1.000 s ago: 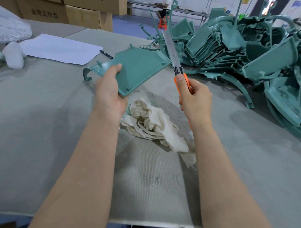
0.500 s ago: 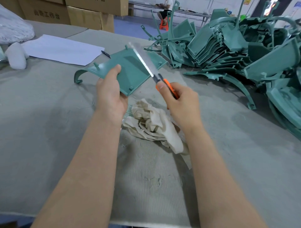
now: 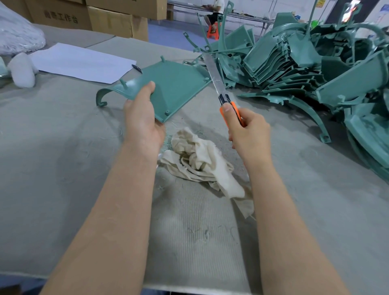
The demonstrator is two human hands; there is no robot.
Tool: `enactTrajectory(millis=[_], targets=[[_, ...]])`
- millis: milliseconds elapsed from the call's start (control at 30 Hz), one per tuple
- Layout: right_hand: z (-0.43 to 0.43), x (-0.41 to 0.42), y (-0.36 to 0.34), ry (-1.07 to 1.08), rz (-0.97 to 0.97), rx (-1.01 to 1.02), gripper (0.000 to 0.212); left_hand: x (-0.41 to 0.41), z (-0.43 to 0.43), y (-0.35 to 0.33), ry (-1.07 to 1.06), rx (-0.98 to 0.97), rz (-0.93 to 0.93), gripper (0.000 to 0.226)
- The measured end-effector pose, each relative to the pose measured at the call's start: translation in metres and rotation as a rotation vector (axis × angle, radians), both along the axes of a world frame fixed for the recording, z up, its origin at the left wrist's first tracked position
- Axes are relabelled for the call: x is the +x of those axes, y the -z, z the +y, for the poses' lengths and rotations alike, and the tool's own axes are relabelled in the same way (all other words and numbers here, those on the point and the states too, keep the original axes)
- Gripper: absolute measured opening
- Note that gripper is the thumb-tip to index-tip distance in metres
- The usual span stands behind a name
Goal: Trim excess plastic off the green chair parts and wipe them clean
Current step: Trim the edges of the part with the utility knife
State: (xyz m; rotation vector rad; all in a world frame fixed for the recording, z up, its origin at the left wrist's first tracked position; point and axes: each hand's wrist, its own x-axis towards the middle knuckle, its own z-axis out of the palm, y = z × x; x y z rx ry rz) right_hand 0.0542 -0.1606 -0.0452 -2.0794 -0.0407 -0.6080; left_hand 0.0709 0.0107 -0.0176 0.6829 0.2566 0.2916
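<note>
Left hand (image 3: 143, 118) grips the green seat panel (image 3: 174, 88) by its near corner, tilted above the table (image 3: 63, 147). Right hand (image 3: 248, 134) clutches an orange utility knife (image 3: 223, 92), its long blade just beside the panel's right edge, pointing away.

The only writing I can read is on the side of a cardboard box (image 3: 61, 18) stacked beyond the table on my far left. It has one row of dark printed Chinese characters. The last three read 工作台, and the two before them are too blurred to be sure of. A yellow sign (image 3: 320, 3) on the back wall has print too small to read.
</note>
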Motion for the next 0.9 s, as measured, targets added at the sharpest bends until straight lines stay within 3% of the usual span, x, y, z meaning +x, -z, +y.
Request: enactTrajectory(millis=[300,567,900], targets=[[0.016,-0.004,0.002,-0.260,0.037,-0.164,0.043,0.006,0.003,0.007,0.026,-0.031,-0.010,0.027],[-0.007,0.003,0.001,0.079,-0.034,-0.034,0.049,0.001,-0.001,0.003,0.035,0.009,-0.028,0.011],[-0.005,0.002,0.002,0.007,0.013,0.035,0.059,-0.001,0.002,0.000,0.007,0.019,-0.005,0.008]])
